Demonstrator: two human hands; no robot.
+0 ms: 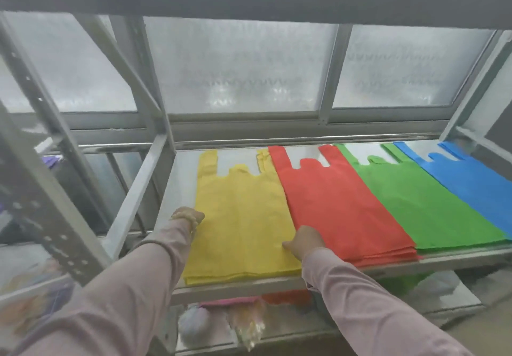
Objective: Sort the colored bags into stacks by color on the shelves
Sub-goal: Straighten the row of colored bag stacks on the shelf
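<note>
Frosted window panes filled the background behind a grey metal shelf rack, whose upper shelf carried four stacks of flat handled bags laid side by side. Each stack was laid with its long axis running front to back, handles pointed toward the window and bottom edges set close to the shelf's front lip. From left to right were seen the yellow stack, the red stack, the green stack and the blue stack, which was cut off by the frame's right edge. The red stack overlapped the yellow one's right side, the green was partly covered by the red, and the blue lay over the green's far side. A bare strip of shelf was left open to the left of the yellow stack and behind the handles. No writing or label could be read on any bag.

On a lower shelf, crumpled bags were dimly seen, blurred. The left hand was rested at the yellow stack's left edge, fingers curled; whether the edge was pinched could not be told. The right hand was pressed flat, unclenched, at the seam between yellow and red.
</note>
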